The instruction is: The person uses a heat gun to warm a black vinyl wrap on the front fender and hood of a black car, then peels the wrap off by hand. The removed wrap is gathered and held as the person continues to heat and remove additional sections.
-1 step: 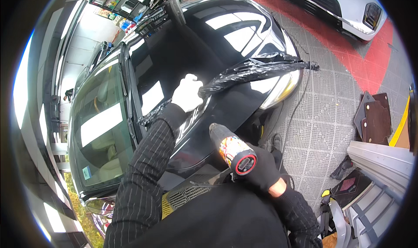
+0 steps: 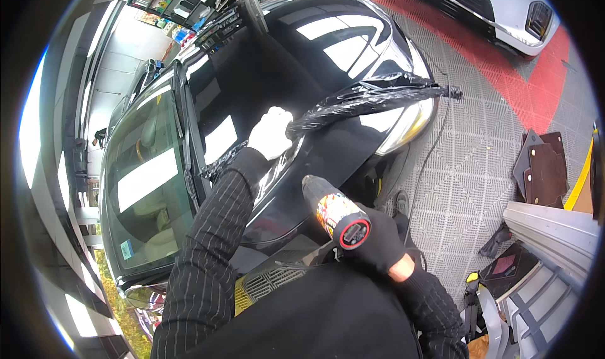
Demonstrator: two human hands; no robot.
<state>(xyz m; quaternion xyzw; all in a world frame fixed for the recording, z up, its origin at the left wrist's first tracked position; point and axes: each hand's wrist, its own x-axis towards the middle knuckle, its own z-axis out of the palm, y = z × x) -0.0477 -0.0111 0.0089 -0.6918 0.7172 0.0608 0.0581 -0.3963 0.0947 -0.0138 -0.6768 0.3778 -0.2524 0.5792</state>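
Car (image 2: 271, 75) and film (image 2: 362, 104) are showing black.
Left hand (image 2: 271, 134) is wearing white, right hand (image 2: 380, 242) black; heat gun (image 2: 334, 211) is showing multicolour print, red ring (image 2: 343, 240).

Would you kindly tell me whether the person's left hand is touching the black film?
Touching: the head view shows the bunched black film running straight into the closed, white-gloved left hand, with no gap between them.
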